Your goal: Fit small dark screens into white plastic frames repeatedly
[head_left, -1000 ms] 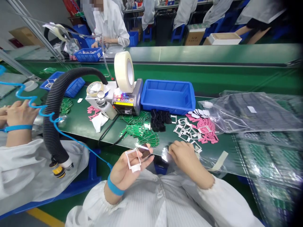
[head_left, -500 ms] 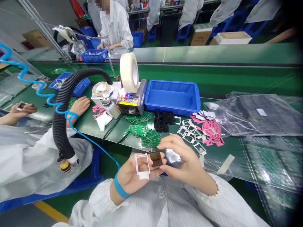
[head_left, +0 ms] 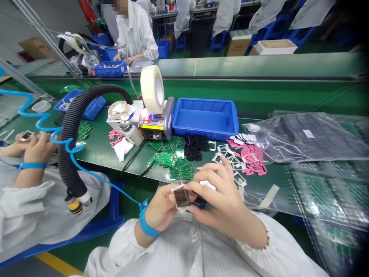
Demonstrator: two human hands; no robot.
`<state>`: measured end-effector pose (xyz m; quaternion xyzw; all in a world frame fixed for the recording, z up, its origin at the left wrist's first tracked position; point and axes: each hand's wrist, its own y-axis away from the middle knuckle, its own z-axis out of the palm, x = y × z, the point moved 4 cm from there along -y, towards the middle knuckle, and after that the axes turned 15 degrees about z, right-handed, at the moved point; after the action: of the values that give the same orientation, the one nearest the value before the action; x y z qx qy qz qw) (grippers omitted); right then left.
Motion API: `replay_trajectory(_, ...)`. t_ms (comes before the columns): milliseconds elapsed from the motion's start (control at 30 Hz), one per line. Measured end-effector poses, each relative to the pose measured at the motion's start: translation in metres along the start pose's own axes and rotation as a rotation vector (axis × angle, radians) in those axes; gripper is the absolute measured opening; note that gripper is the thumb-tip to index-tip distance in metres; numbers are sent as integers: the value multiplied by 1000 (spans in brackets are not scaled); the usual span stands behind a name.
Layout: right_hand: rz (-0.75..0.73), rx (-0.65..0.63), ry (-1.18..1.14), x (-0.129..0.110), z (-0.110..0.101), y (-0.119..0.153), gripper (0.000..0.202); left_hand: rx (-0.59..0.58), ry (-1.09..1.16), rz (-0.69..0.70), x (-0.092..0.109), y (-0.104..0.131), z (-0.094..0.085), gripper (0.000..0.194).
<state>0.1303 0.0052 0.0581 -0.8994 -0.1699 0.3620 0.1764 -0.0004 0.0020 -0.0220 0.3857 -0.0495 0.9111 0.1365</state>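
My left hand (head_left: 158, 211) holds a small white plastic frame (head_left: 181, 210) between thumb and fingers, in front of my body. A dark rectangular display panel (head_left: 181, 197) lies within the frame's outline; whether it is fully seated I cannot tell. My right hand (head_left: 220, 198) pinches the right side of the panel and frame with thumb and index finger, its other fingers raised. Something dark and shiny shows below the right fingers, partly hidden. Beyond my hands lie loose white frames (head_left: 238, 179), pink strips (head_left: 256, 166), green circuit boards (head_left: 181, 171) and black parts (head_left: 193, 148).
A blue bin (head_left: 205, 119) stands behind the parts, beside a tape dispenser (head_left: 157, 129) bearing a tape roll (head_left: 147, 90). A metal-topped bottle (head_left: 133, 134) is left of it. A black hose (head_left: 65, 146) arches at left, near a co-worker's hands (head_left: 40, 148). Plastic-bagged panels (head_left: 300, 138) lie right.
The dark panel has moved left from the right fingers into the white frame's outline. My left fingers have closed around the frame. The co-worker's hands have come together at left.
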Motion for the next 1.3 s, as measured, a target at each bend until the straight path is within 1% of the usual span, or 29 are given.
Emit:
replay_trajectory(100,-30,-14,0,0,1,1,13,-24,1,-11,-2,2,-1,41)
replay_trajectory(267,-15,-36,28,4,0,4,13,-33,-22,-26,-6,1,-4,47)
replay_trajectory(400,-34,-34,49,4,0,6,14,-50,-45,-6,-9,-1,-2,45)
replay_trajectory(567,-56,-82,74,4,1,5,10,-2,39,-39,-13,1,-1,41)
replay_trajectory(633,-28,-101,105,3,4,6,14,44,44,-13,-13,2,-1,41)
replay_trajectory(700,-2,-174,166,2,11,10,26,118,55,10,-14,2,-3,39)
replay_trajectory(733,7,-240,199,2,16,14,39,160,71,4,-16,2,-5,37)
replay_trajectory(800,28,-388,250,2,26,23,75,222,125,-37,-24,2,-9,32)
replay_trajectory(833,44,-450,266,4,29,28,90,234,154,-69,-29,2,-11,29)
replay_trajectory(867,64,-498,272,7,30,32,98,235,182,-107,-35,1,-12,27)
replay_trajectory(900,84,-532,268,12,29,35,100,229,206,-146,-40,1,-13,27)
replay_trajectory(967,135,-554,234,28,21,36,95,206,245,-216,-48,1,-15,29)
replay_trajectory(1000,190,-525,216,42,14,33,88,197,255,-238,-51,1,-16,29)
replay_trajectory(1067,366,-382,219,81,-5,22,68,193,261,-252,-52,1,-18,31)
replay_trajectory(1100,486,-271,246,106,-16,15,56,192,264,-253,-52,1,-18,32)
replay_trajectory(1133,572,-182,286,130,-25,8,47,186,270,-255,-52,1,-18,33)
replay_trajectory(1233,705,-22,399,196,-39,-11,31,156,290,-272,-53,3,-17,35)
replay_trajectory(1300,739,33,450,225,-40,-20,24,136,295,-266,-53,4,-17,35)
